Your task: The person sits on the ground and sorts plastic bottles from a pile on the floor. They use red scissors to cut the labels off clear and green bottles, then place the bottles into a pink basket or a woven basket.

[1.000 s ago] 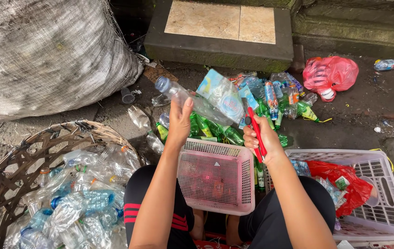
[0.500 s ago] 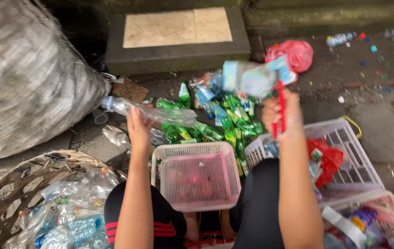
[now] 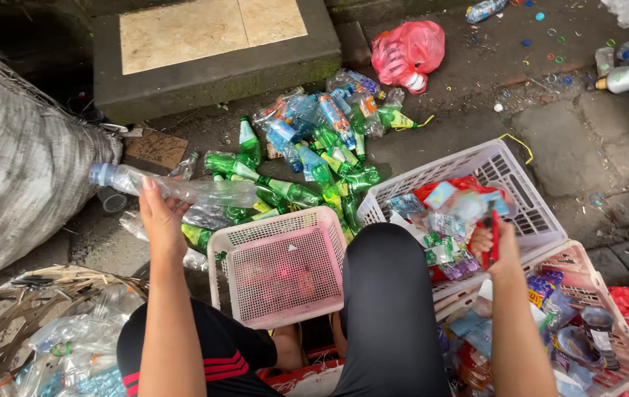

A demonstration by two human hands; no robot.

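Between the knees sits a pink plastic basket (image 3: 277, 266). At two o'clock, the right hand (image 3: 497, 242) is clenched on a red cutter (image 3: 492, 239) over the white crate (image 3: 527, 202) of torn labels; half a second ago it was raised above the bottle pile with a label. At ten o'clock, the left hand (image 3: 158, 219) grasps a clear plastic bottle (image 3: 174, 187), lying almost level, cap toward nine o'clock, base toward three, much as before. Beyond, at twelve o'clock, lie green bottles (image 3: 314, 158).
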